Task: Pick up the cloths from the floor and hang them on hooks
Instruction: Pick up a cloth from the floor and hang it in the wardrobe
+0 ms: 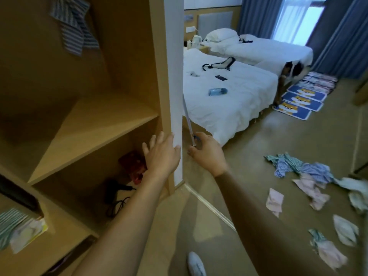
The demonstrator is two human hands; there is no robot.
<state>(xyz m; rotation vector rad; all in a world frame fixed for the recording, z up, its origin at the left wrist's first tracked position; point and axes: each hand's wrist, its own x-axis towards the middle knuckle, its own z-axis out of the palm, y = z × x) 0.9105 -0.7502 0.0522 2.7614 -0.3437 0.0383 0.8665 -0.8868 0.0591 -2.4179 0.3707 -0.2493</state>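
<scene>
white shoe (196, 263) by my feet | left hand (162, 154) open, flat on the wardrobe edge (177, 116) | right hand (207, 151) pinching a thin rod (189, 124) | one striped cloth (74, 28) hung up | rest of the cloths (304, 176) on the floor, so barely started imo

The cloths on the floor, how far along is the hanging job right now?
Done: one striped cloth already hangs high inside the wardrobe. In hand: no cloth; the left hand rests open on the wardrobe's edge, while the right hand grips a thin rod. Left: most of it, a scatter of striped and pale cloths still lies on the floor.
</scene>
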